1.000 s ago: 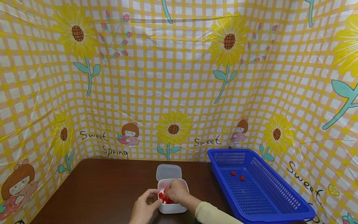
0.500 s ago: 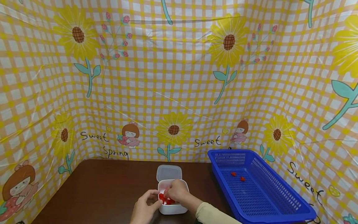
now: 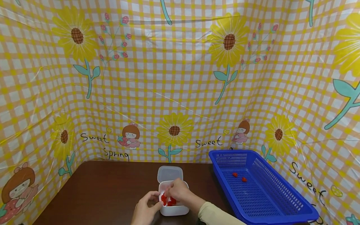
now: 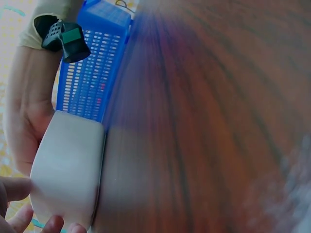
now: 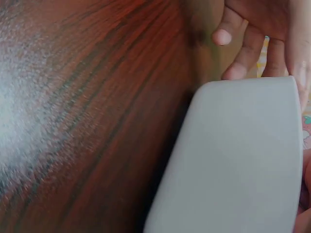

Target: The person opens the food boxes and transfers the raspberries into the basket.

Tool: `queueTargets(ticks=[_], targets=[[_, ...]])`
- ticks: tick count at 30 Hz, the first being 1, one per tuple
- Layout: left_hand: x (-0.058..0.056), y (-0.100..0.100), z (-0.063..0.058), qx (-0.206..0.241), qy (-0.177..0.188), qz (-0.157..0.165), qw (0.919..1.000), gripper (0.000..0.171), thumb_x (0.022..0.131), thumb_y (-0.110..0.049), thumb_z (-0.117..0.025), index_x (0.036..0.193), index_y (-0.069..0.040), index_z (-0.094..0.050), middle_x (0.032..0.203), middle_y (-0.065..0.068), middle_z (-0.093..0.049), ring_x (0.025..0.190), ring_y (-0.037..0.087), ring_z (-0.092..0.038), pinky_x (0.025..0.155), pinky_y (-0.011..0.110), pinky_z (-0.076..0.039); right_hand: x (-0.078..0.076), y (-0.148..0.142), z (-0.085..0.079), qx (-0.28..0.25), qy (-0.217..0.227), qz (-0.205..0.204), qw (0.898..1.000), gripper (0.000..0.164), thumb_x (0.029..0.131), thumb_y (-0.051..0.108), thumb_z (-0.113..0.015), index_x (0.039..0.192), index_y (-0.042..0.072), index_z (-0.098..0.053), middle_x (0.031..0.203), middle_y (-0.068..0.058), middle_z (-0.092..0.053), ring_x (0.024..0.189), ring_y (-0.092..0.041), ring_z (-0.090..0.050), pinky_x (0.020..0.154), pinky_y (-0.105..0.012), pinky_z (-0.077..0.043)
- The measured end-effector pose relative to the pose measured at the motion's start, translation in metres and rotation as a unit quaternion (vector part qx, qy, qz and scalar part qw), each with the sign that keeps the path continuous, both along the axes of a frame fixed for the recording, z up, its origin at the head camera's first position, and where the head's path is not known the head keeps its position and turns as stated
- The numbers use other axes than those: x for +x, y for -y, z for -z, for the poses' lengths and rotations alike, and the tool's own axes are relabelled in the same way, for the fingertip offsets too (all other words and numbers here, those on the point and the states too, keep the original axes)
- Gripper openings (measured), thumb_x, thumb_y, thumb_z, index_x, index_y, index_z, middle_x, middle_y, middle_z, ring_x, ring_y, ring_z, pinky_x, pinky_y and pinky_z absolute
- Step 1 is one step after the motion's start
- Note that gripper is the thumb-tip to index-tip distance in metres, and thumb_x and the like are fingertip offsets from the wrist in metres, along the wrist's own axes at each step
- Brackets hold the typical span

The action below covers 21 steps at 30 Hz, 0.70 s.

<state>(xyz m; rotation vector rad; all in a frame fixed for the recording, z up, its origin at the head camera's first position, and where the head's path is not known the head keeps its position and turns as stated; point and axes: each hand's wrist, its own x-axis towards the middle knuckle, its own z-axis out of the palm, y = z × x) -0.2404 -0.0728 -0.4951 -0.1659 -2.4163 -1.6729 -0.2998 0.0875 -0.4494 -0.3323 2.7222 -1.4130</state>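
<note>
A white square container (image 3: 174, 211) stands on the table with its translucent lid (image 3: 170, 174) flipped back behind it. Several small red pieces (image 3: 170, 203) lie inside. My left hand (image 3: 146, 207) holds the container's left side, thumb at the front corner and fingers along the rim; the left wrist view shows its fingertips against the white wall (image 4: 70, 165). From the right, my right hand (image 3: 180, 191) reaches down into the container with bent fingers over the red pieces. Its fingertips are partly hidden, and I cannot tell whether they pinch a piece.
To the right stands a blue perforated basket (image 3: 262, 215) with two small red pieces (image 3: 234, 174) on its floor. The dark brown table (image 3: 107, 190) meets a yellow checked cloth (image 3: 174, 78) at the back and sides.
Inside the container my right fingers have shifted slightly, and the red pieces lie differently, with more of them showing. My left hand and the basket have stayed in place.
</note>
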Motion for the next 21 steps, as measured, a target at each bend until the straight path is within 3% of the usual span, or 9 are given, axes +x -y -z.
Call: queueTargets(ticks=[7,12,21], targets=[[0.000,0.000,-0.002,0.009,0.013,-0.001,0.9999,0.034,0.084,-0.019,-0.078,0.115,-0.011,-0.069,0.097,0.003,-0.070,0.082,0.012,-0.063,0.071,0.027,-0.047,-0.005,-0.004,-0.010,-0.003,0.017,-0.002,1.000,0.006,0.078,0.001,-0.077,0.073,-0.001,-0.074,0.064,-0.009,-0.067,0.048,-0.008,-0.051,0.042,-0.019,-0.039],[0.000,0.000,-0.002,0.013,0.018,0.001,0.9998,0.033,0.085,-0.019,-0.078,0.115,-0.011,-0.069,0.097,0.003,-0.070,0.083,0.015,-0.064,0.072,0.029,-0.047,-0.009,-0.010,-0.016,-0.015,0.041,-0.002,0.999,0.006,0.080,0.003,-0.077,0.075,0.000,-0.076,0.061,-0.009,-0.065,0.043,-0.007,-0.034,0.039,-0.019,-0.029],[-0.001,-0.001,-0.004,0.013,0.027,0.002,0.9996,0.034,0.084,-0.018,-0.078,0.115,-0.008,-0.068,0.096,0.004,-0.069,0.083,0.015,-0.062,0.072,0.028,-0.047,-0.015,-0.022,-0.033,-0.027,0.066,-0.008,0.997,0.007,0.084,0.006,-0.073,0.085,0.002,-0.079,0.084,-0.006,-0.073,0.041,-0.008,-0.025,0.041,-0.020,-0.027]])
